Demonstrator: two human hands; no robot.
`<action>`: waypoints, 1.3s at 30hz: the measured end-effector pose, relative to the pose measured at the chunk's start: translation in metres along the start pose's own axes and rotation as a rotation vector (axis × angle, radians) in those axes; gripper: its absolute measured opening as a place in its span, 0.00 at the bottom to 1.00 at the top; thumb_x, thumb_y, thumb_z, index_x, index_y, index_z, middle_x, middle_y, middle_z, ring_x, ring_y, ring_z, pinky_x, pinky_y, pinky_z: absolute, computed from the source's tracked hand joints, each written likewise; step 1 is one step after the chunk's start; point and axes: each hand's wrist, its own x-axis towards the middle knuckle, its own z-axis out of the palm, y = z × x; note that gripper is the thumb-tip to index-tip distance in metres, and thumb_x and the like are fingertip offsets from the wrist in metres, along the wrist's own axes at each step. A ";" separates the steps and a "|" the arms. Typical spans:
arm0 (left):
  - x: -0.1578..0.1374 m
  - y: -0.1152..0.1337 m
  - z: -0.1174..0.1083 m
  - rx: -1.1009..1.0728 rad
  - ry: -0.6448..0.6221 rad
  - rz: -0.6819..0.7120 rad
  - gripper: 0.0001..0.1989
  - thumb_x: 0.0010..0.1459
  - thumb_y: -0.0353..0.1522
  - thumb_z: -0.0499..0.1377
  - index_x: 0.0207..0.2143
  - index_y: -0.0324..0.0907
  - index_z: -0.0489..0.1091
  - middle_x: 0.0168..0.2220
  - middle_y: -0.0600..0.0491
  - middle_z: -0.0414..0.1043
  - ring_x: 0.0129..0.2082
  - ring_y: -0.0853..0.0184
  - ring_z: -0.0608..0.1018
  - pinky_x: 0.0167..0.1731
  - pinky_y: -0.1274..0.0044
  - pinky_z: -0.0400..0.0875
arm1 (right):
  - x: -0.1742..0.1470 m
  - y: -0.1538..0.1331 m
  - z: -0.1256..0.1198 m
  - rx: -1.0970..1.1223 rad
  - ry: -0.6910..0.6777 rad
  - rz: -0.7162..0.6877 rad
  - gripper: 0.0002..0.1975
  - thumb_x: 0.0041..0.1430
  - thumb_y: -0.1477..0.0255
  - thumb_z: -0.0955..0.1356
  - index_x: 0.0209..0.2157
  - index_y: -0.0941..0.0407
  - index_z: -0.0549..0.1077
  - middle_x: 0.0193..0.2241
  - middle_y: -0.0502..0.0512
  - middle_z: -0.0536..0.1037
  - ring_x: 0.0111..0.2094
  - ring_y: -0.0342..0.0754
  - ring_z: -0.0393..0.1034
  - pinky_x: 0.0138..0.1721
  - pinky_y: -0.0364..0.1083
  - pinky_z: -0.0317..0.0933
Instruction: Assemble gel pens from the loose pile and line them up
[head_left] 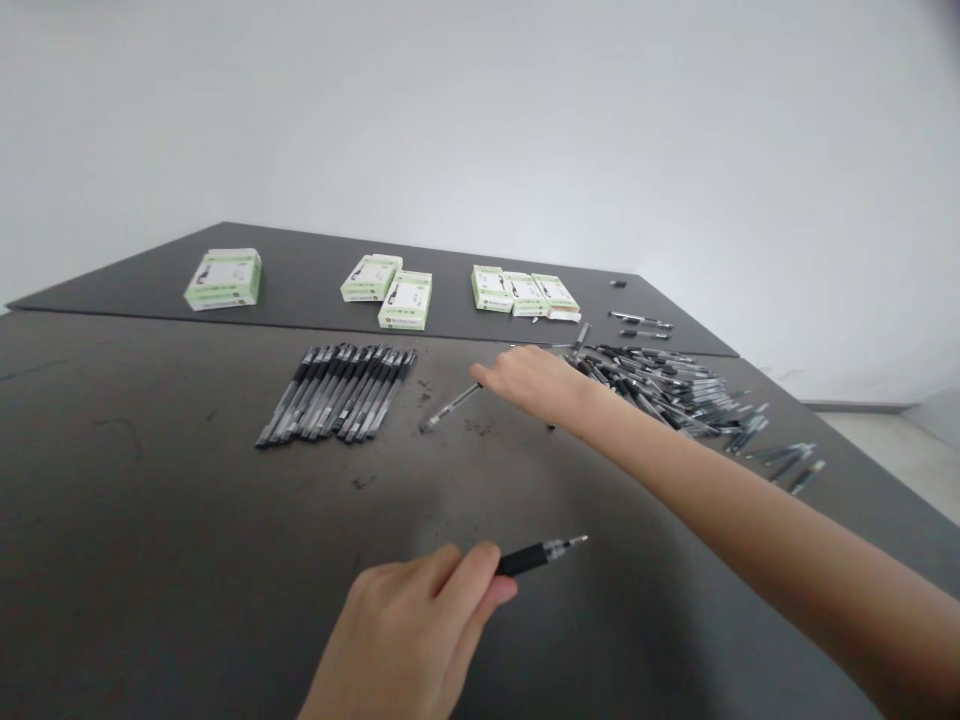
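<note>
In the lower middle, my left hand (420, 620) is closed around an uncapped pen (532, 558) with a black grip, its bare tip pointing right. My right hand (536, 378) reaches forward over the table, at the left edge of a loose pile of pens (675, 390). Its fingers are hidden behind the back of the hand, with only the thumb side showing. A clear pen (454, 403) slants down to the left from beside that thumb; I cannot tell whether the hand grips it. Left of it, a neat row of capped pens (337, 392) lies side by side.
Along the back of the dark table (187, 520) stand a pale green box (225, 280) at left, two boxes (405, 300) in the middle and three more (525, 293) to the right. A few stray pens (641, 321) lie at the back right. A white wall rises behind.
</note>
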 end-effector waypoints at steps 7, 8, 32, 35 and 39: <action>-0.003 0.001 0.000 -0.021 -0.039 -0.051 0.16 0.65 0.35 0.41 0.31 0.44 0.66 0.18 0.60 0.68 0.15 0.72 0.73 0.16 0.81 0.62 | 0.031 -0.015 0.008 -0.078 0.055 -0.151 0.11 0.62 0.80 0.59 0.43 0.60 0.68 0.27 0.61 0.77 0.35 0.49 0.74 0.29 0.42 0.59; -0.003 0.000 0.000 -0.027 -0.047 -0.053 0.16 0.65 0.35 0.42 0.31 0.44 0.66 0.18 0.60 0.68 0.15 0.72 0.72 0.15 0.81 0.62 | 0.036 -0.017 0.009 -0.075 0.066 -0.161 0.10 0.62 0.80 0.59 0.42 0.60 0.68 0.27 0.61 0.77 0.35 0.49 0.74 0.29 0.42 0.59; -0.005 0.003 0.002 -0.038 -0.105 -0.071 0.15 0.64 0.34 0.42 0.28 0.45 0.64 0.18 0.59 0.67 0.16 0.70 0.73 0.14 0.78 0.61 | 0.087 -0.044 0.018 -0.029 0.193 -0.176 0.11 0.61 0.83 0.56 0.43 0.63 0.65 0.27 0.62 0.77 0.34 0.51 0.74 0.29 0.45 0.62; -0.004 0.002 0.001 -0.041 -0.090 -0.058 0.17 0.65 0.34 0.41 0.29 0.45 0.65 0.18 0.59 0.68 0.15 0.70 0.73 0.14 0.78 0.63 | 0.087 -0.044 0.020 -0.028 0.211 -0.167 0.12 0.61 0.82 0.56 0.45 0.63 0.63 0.27 0.61 0.77 0.32 0.52 0.74 0.28 0.45 0.62; -0.003 -0.003 0.002 -0.044 -0.078 -0.042 0.17 0.65 0.34 0.41 0.30 0.44 0.66 0.17 0.59 0.68 0.14 0.71 0.73 0.14 0.80 0.64 | 0.083 -0.042 0.017 -0.017 0.200 -0.152 0.18 0.59 0.83 0.55 0.52 0.63 0.59 0.26 0.59 0.77 0.30 0.51 0.73 0.27 0.45 0.62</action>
